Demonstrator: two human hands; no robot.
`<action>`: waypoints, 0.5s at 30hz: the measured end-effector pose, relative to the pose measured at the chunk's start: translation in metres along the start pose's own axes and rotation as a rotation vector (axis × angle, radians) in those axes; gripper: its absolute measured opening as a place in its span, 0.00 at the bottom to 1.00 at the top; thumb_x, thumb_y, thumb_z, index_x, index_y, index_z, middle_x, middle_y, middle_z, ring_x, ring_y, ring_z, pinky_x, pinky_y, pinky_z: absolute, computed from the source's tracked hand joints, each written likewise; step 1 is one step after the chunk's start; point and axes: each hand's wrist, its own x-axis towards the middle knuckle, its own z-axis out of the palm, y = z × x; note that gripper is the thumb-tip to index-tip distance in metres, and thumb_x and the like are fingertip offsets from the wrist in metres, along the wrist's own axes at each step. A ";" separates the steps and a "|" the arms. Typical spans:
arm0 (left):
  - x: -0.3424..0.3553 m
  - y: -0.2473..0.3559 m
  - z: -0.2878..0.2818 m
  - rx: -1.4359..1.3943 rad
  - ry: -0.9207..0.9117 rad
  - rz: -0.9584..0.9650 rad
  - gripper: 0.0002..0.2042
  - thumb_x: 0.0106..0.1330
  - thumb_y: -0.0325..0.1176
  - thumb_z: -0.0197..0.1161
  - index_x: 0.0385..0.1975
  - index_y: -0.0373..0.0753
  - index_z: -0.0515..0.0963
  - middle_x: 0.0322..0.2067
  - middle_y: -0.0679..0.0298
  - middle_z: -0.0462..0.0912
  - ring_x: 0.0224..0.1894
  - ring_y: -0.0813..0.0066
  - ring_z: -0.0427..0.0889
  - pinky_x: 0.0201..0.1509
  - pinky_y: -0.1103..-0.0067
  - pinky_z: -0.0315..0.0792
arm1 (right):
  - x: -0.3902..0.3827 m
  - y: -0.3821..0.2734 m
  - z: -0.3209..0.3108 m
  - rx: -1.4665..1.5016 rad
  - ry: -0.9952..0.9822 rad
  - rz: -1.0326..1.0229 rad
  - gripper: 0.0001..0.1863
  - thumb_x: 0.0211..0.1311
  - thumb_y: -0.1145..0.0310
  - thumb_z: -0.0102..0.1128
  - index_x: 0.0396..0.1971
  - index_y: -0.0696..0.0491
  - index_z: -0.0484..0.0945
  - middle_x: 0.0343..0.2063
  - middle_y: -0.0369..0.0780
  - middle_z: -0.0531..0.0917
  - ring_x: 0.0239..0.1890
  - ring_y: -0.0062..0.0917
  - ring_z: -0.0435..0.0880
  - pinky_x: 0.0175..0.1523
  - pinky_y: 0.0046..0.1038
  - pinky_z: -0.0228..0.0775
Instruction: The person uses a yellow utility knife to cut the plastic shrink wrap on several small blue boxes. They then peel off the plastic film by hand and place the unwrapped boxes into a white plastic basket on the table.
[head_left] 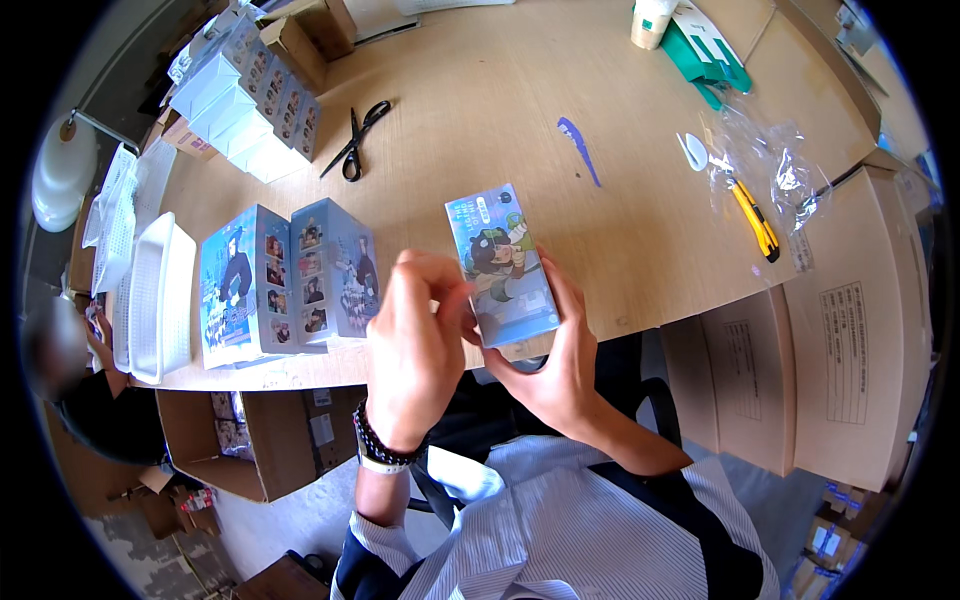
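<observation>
A small light-blue cardboard box (500, 265) with a cartoon figure printed on its front stands tilted above the table's near edge. My right hand (565, 365) grips it from the right and below, thumb and fingers wrapped round its lower end. My left hand (415, 335) is closed, its fingers curled in a pinch against the box's left side; what they pinch, if anything, is hidden. Left of my left hand, two larger illustrated boxes, a blue one (235, 285) and a grey-blue one (345, 265), stand side by side.
Stacked boxes (250, 100) and black scissors (355, 140) lie at the far left, near white baskets (165, 300). A yellow utility knife (755, 220), crumpled clear plastic (795, 185) and a cup (652, 22) are at the right. Cartons (840, 330) stand beside the table; another person's hand (103, 330) shows far left.
</observation>
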 end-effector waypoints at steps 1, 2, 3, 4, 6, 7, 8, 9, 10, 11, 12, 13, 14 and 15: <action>-0.001 0.002 0.000 -0.122 0.042 -0.121 0.06 0.69 0.15 0.54 0.39 0.32 0.66 0.31 0.58 0.75 0.25 0.74 0.83 0.22 0.77 0.78 | 0.001 0.001 -0.002 0.037 -0.007 0.016 0.50 0.43 0.70 0.80 0.66 0.62 0.57 0.63 0.57 0.70 0.60 0.50 0.78 0.59 0.38 0.77; 0.001 -0.002 -0.001 -0.138 0.105 -0.123 0.04 0.72 0.16 0.51 0.39 0.31 0.65 0.30 0.60 0.74 0.23 0.77 0.81 0.21 0.79 0.79 | 0.001 0.002 -0.005 0.077 -0.015 0.032 0.49 0.43 0.71 0.79 0.65 0.62 0.57 0.64 0.57 0.71 0.60 0.50 0.78 0.59 0.37 0.77; 0.003 -0.004 -0.003 -0.180 0.145 -0.138 0.03 0.73 0.16 0.50 0.39 0.31 0.65 0.29 0.60 0.74 0.22 0.79 0.79 0.21 0.80 0.79 | 0.003 0.003 -0.011 0.091 -0.039 0.010 0.47 0.43 0.74 0.77 0.64 0.63 0.59 0.64 0.56 0.71 0.60 0.49 0.78 0.59 0.37 0.77; 0.003 -0.007 -0.004 -0.222 0.186 -0.154 0.03 0.73 0.17 0.49 0.39 0.31 0.64 0.29 0.61 0.73 0.21 0.80 0.78 0.21 0.80 0.80 | 0.005 0.006 -0.018 0.129 -0.089 -0.020 0.47 0.41 0.74 0.77 0.63 0.62 0.60 0.63 0.55 0.72 0.60 0.48 0.79 0.60 0.37 0.76; 0.003 -0.010 -0.004 -0.229 0.237 -0.165 0.01 0.76 0.21 0.47 0.39 0.33 0.64 0.26 0.63 0.72 0.20 0.83 0.75 0.21 0.82 0.79 | 0.005 0.013 -0.033 0.158 -0.149 -0.050 0.47 0.40 0.74 0.78 0.63 0.61 0.61 0.63 0.54 0.73 0.60 0.46 0.79 0.61 0.37 0.74; 0.003 -0.008 -0.006 -0.226 0.251 -0.176 0.02 0.77 0.22 0.47 0.40 0.33 0.65 0.25 0.63 0.72 0.20 0.83 0.75 0.20 0.82 0.78 | 0.002 0.020 -0.041 0.211 -0.173 -0.027 0.46 0.40 0.73 0.77 0.62 0.60 0.62 0.62 0.54 0.74 0.60 0.44 0.80 0.62 0.36 0.73; 0.002 -0.008 -0.008 -0.223 0.265 -0.192 0.02 0.77 0.24 0.46 0.40 0.33 0.65 0.24 0.63 0.72 0.20 0.83 0.74 0.20 0.83 0.78 | 0.000 0.022 -0.050 0.191 -0.186 0.004 0.44 0.41 0.73 0.75 0.62 0.59 0.62 0.62 0.53 0.75 0.61 0.41 0.79 0.62 0.36 0.72; 0.002 -0.013 -0.008 -0.157 0.293 -0.200 0.04 0.79 0.27 0.47 0.40 0.34 0.65 0.22 0.64 0.71 0.20 0.84 0.73 0.20 0.85 0.76 | -0.003 0.030 -0.056 0.283 -0.212 0.044 0.44 0.41 0.73 0.75 0.61 0.59 0.63 0.62 0.52 0.75 0.61 0.40 0.79 0.62 0.36 0.72; 0.002 -0.016 -0.009 -0.164 0.309 -0.218 0.04 0.79 0.28 0.47 0.40 0.35 0.66 0.22 0.65 0.72 0.20 0.85 0.73 0.20 0.85 0.76 | -0.008 0.041 -0.062 0.376 -0.237 0.083 0.43 0.41 0.72 0.74 0.61 0.58 0.63 0.62 0.52 0.75 0.62 0.39 0.78 0.63 0.36 0.71; 0.001 -0.019 -0.011 -0.170 0.326 -0.238 0.04 0.79 0.28 0.48 0.40 0.35 0.66 0.22 0.65 0.72 0.19 0.85 0.73 0.20 0.85 0.75 | -0.014 0.049 -0.070 0.453 -0.260 0.162 0.44 0.40 0.71 0.74 0.62 0.57 0.63 0.61 0.51 0.77 0.62 0.38 0.78 0.64 0.37 0.70; 0.001 -0.022 -0.013 -0.177 0.343 -0.257 0.05 0.79 0.28 0.48 0.40 0.35 0.66 0.22 0.65 0.72 0.19 0.85 0.73 0.20 0.85 0.75 | -0.012 0.054 -0.076 0.491 -0.283 0.135 0.44 0.39 0.71 0.73 0.62 0.57 0.64 0.60 0.50 0.77 0.61 0.36 0.78 0.64 0.37 0.69; 0.000 -0.025 -0.013 -0.191 0.347 -0.271 0.05 0.79 0.29 0.48 0.40 0.35 0.66 0.21 0.65 0.72 0.18 0.85 0.72 0.19 0.86 0.73 | -0.008 0.057 -0.084 0.542 -0.314 0.130 0.44 0.38 0.72 0.72 0.62 0.57 0.64 0.60 0.50 0.77 0.60 0.35 0.79 0.64 0.37 0.69; -0.001 -0.024 -0.013 -0.158 0.337 -0.281 0.05 0.79 0.29 0.49 0.39 0.35 0.66 0.21 0.65 0.72 0.18 0.85 0.72 0.19 0.86 0.72 | -0.005 0.059 -0.091 0.594 -0.344 0.125 0.44 0.38 0.72 0.71 0.62 0.57 0.65 0.59 0.49 0.78 0.59 0.35 0.79 0.64 0.36 0.69; -0.002 -0.022 -0.013 -0.124 0.327 -0.291 0.05 0.78 0.28 0.50 0.39 0.35 0.67 0.21 0.65 0.72 0.17 0.84 0.72 0.19 0.86 0.71 | -0.007 0.062 -0.095 0.675 -0.333 0.189 0.44 0.37 0.73 0.70 0.63 0.57 0.65 0.59 0.49 0.78 0.58 0.33 0.79 0.64 0.35 0.68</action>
